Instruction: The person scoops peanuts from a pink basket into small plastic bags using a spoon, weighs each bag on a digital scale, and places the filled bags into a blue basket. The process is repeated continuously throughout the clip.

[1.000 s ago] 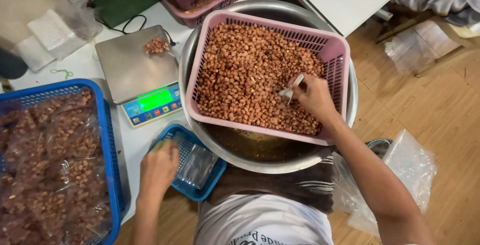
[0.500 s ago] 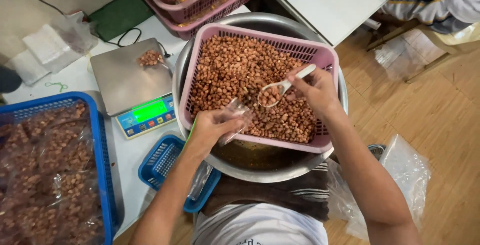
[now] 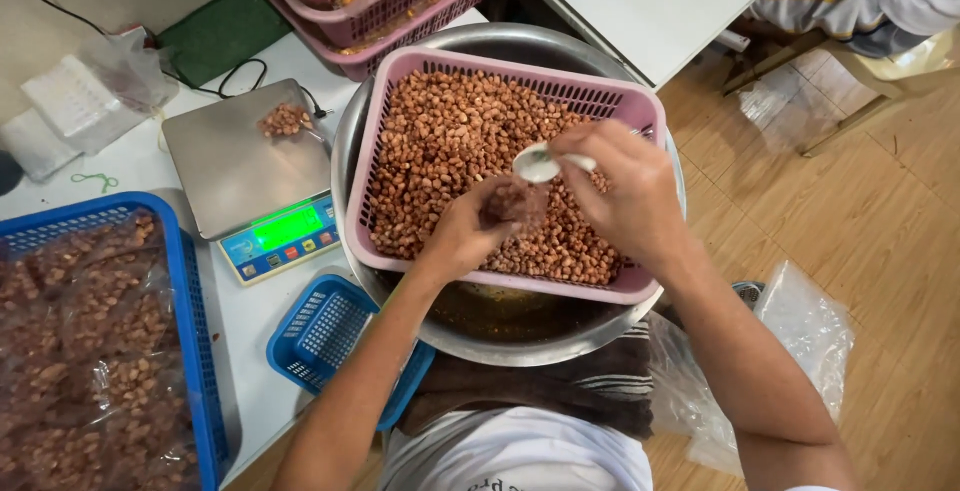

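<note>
Left hand (image 3: pixel 462 239) gripping small clear plastic bag (image 3: pixel 512 203) of peanuts; right hand (image 3: pixel 625 191) grasping white spoon (image 3: pixel 540 163), centre frame, over pink perforated plastic basket (image 3: pixel 640 111). Possibly spilling peanuts if bag mouth sags.

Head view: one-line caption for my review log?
Right hand tips a spoon over a small bag held by the left hand above a pink basket of peanuts.

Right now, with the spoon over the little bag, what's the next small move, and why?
Probably dip the spoon back into the peanuts: it looks emptied, and the left hand holds the small bag, only partly filled, open beside the right hand above the pink basket.
</note>
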